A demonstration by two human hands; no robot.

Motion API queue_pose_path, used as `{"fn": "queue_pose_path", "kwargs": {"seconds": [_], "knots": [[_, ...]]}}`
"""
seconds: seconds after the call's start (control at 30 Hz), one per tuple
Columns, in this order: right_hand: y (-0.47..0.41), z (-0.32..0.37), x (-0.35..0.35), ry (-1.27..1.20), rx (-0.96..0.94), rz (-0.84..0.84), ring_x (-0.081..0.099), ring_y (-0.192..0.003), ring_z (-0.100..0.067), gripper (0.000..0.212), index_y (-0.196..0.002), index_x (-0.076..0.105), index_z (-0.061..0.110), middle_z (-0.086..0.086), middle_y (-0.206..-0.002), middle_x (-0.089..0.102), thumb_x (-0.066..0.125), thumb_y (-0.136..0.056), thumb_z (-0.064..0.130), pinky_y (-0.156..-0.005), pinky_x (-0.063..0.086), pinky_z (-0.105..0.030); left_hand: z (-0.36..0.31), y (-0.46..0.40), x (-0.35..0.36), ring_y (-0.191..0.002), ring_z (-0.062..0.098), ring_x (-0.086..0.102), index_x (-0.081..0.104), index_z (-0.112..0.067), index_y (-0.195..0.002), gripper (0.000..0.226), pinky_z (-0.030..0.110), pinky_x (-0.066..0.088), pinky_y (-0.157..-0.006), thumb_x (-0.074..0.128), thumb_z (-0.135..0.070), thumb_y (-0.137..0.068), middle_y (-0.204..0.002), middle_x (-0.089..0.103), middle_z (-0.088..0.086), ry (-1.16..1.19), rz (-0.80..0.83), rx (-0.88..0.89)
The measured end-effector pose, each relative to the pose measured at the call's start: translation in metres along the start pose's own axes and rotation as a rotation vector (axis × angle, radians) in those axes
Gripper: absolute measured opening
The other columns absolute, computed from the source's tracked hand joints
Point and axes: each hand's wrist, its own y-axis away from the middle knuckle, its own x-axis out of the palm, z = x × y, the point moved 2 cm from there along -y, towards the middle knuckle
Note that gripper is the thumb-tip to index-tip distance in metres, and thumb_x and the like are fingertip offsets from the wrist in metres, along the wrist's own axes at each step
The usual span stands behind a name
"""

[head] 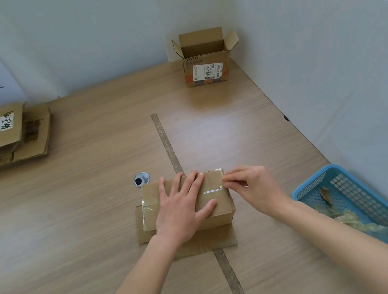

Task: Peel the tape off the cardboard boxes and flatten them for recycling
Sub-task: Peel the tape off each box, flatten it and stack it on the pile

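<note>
A small closed cardboard box (218,195) sealed with clear tape (212,191) sits near the middle of the wooden table, with its lower flaps spread flat beneath it. My left hand (183,208) lies flat on the box top, fingers spread, pressing it down. My right hand (254,186) is at the box's right edge, its fingertips pinching the end of the tape strip. A second box (207,66) stands open at the far right corner. A stack of flattened boxes (5,138) lies at the far left.
A blue plastic basket (364,207) holding crumpled tape scraps sits at the right, close to my right forearm. White partition walls (325,46) enclose the table's back and right. A round cable grommet (141,179) sits just behind the box. A sign hangs at the left.
</note>
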Motion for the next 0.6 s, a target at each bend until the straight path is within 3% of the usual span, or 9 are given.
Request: {"fn": "queue_pose_path", "kwargs": {"seconds": [0.07,0.13,0.27,0.37,0.5,0.6], "knots": [[0.002,-0.002,0.003,-0.005,0.06,0.052,0.069,-0.091,-0.013,0.031,-0.112,0.078,0.016,0.006,-0.119,0.07,0.082,-0.084,0.028,-0.087,0.056,-0.033,0.0,-0.001,0.0,-0.153,0.02,0.019,0.021,-0.032,-0.161,0.081,0.06,0.001,-0.123,0.014,-0.077,-0.094,-0.165,0.024,-0.016,-0.005,-0.004,-0.001],[-0.002,-0.002,0.008,-0.021,0.135,-0.001,0.068,-0.084,-0.016,0.035,-0.108,0.079,0.016,0.007,-0.114,0.07,0.087,-0.078,0.031,-0.082,0.056,-0.032,0.0,-0.001,0.001,-0.153,0.02,0.019,0.022,-0.032,-0.161,0.081,0.061,0.001,-0.122,0.015,-0.077,-0.094,-0.165,0.025,-0.016,-0.006,-0.003,0.0],[-0.007,0.007,0.014,0.047,0.13,-0.122,0.066,-0.07,-0.016,0.015,-0.088,0.082,0.012,0.001,-0.085,0.072,0.085,-0.08,0.025,-0.071,0.053,-0.033,-0.001,-0.001,0.001,-0.152,0.02,0.022,0.025,-0.032,-0.16,0.08,0.06,0.002,-0.123,0.017,-0.077,-0.094,-0.164,0.027,-0.016,0.002,-0.013,0.001],[-0.012,0.01,0.013,0.161,0.039,-0.094,0.067,-0.072,-0.025,0.01,-0.084,0.078,0.009,-0.004,-0.08,0.071,0.076,-0.089,0.017,-0.067,0.05,-0.036,0.001,-0.002,0.001,-0.151,0.019,0.023,0.027,-0.033,-0.159,0.08,0.058,0.004,-0.123,0.02,-0.077,-0.093,-0.162,0.03,-0.016,0.026,-0.017,0.004],[-0.033,-0.006,-0.001,0.02,0.343,-0.271,0.071,-0.076,-0.022,0.014,-0.091,0.08,0.013,-0.003,-0.077,0.075,0.071,-0.094,0.024,-0.077,0.055,-0.038,0.002,0.001,0.0,-0.15,0.018,0.026,0.03,-0.033,-0.158,0.078,0.057,0.005,-0.124,0.025,-0.078,-0.093,-0.161,0.032,-0.017,0.049,-0.022,0.059],[-0.037,-0.004,0.005,-0.088,0.351,-0.242,0.073,-0.081,-0.02,0.013,-0.1,0.08,0.012,-0.004,-0.083,0.078,0.071,-0.094,0.018,-0.083,0.056,-0.038,0.003,0.004,-0.001,-0.151,0.018,0.025,0.029,-0.034,-0.158,0.078,0.057,0.003,-0.124,0.025,-0.078,-0.093,-0.161,0.031,-0.018,0.046,-0.005,0.083]]}}
